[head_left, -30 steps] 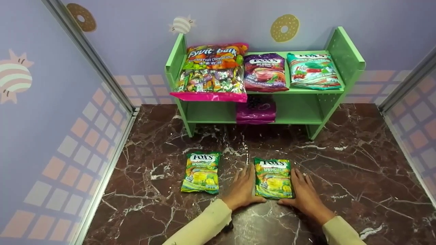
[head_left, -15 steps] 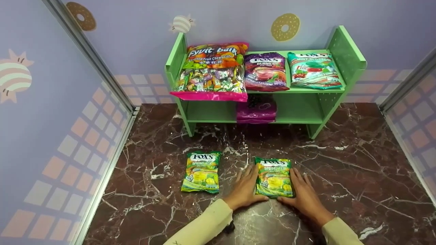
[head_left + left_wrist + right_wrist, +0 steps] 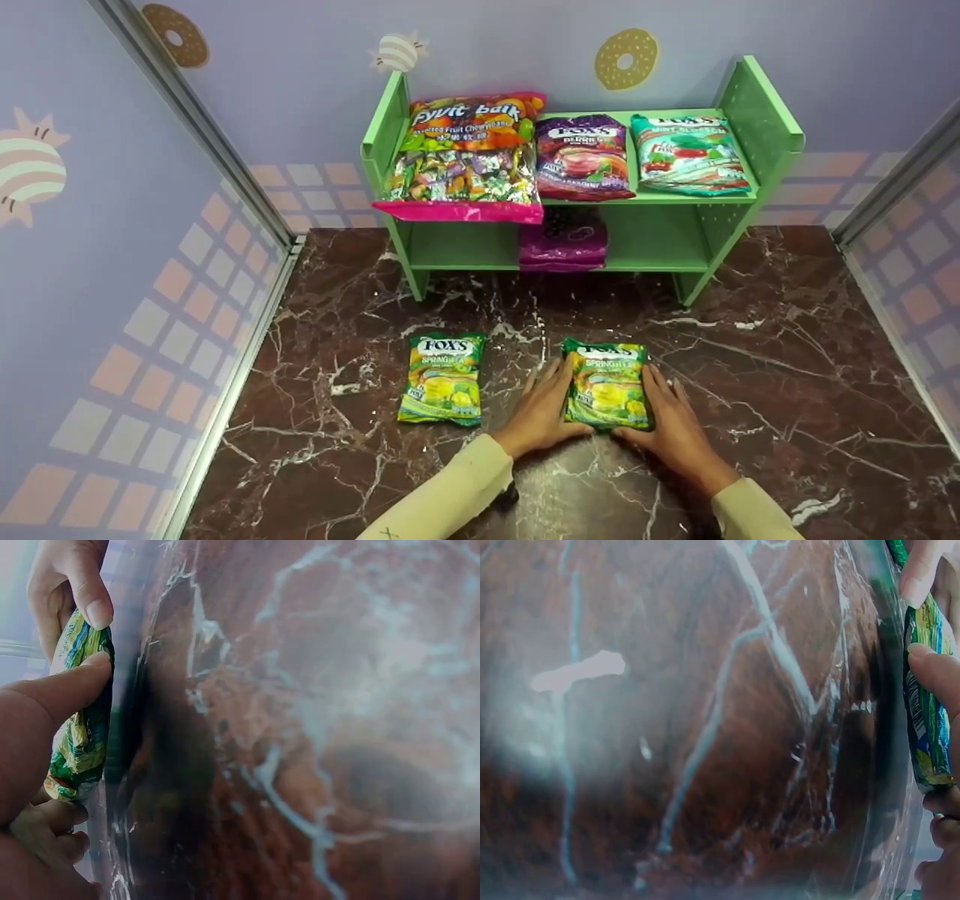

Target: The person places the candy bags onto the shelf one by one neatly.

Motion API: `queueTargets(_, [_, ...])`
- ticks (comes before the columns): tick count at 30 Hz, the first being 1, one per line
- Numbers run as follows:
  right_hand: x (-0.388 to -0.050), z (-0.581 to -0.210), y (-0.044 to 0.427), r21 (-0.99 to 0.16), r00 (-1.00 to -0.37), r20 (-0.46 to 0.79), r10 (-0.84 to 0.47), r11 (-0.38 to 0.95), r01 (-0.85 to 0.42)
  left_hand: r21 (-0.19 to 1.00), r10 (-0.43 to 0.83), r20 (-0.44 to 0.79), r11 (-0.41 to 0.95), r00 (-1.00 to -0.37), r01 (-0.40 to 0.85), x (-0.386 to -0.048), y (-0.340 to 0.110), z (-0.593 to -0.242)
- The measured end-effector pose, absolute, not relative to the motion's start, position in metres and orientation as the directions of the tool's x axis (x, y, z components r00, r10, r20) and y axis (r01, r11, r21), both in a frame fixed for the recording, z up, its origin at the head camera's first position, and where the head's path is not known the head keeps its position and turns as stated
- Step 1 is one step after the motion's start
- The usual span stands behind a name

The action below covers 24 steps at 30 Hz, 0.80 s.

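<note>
A green and yellow Fox's Spring Tea candy bag (image 3: 606, 386) lies face up on the dark marble surface between both hands. My left hand (image 3: 541, 411) rests along its left side, fingers extended forward. The thumb touches the near edge. On the right side my right hand (image 3: 673, 420) does likewise, its thumb also at the near edge. The left wrist view shows the bag (image 3: 79, 735) edge-on with both thumbs against it. In the right wrist view its edge (image 3: 928, 720) shows at the far right. A second Spring Tea bag (image 3: 442, 380) lies apart, to the left.
Behind stands a green two-tier shelf (image 3: 652, 268). Its top holds a large fruit chew bag (image 3: 465, 161), a purple Berries bag (image 3: 583, 157) and a teal Mint Blossom bag (image 3: 690, 155). A purple packet (image 3: 564, 244) sits below. Walls (image 3: 150, 300) flank the marble surface.
The candy bag between my hands has shifted slightly forward and to the right. Both hands have moved slightly along with it. The other bags stay in place.
</note>
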State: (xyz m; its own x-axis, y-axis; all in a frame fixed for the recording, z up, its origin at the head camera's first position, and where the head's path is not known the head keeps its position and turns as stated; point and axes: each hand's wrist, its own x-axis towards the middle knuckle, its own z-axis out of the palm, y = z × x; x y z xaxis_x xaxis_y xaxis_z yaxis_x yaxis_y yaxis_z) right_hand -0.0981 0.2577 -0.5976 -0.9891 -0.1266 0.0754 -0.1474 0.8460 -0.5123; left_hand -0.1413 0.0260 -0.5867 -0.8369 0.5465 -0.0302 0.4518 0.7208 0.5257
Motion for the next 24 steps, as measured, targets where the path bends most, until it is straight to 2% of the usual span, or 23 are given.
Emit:
queueTargets(18, [-0.113,-0.570,0.271,-0.528,-0.984,0.120,-0.129,0.831,-0.173,0.540,0.571,0.031,0.681,-0.821,0.494,-0.161,0.037,-0.558])
queueTargets(24, [-0.120,-0.558,0.277,-0.517,-0.976,0.174,-0.135,0.831,-0.207,0.542,0.570,0.030,0.681,-0.821,0.493,-0.171,0.043,-0.545])
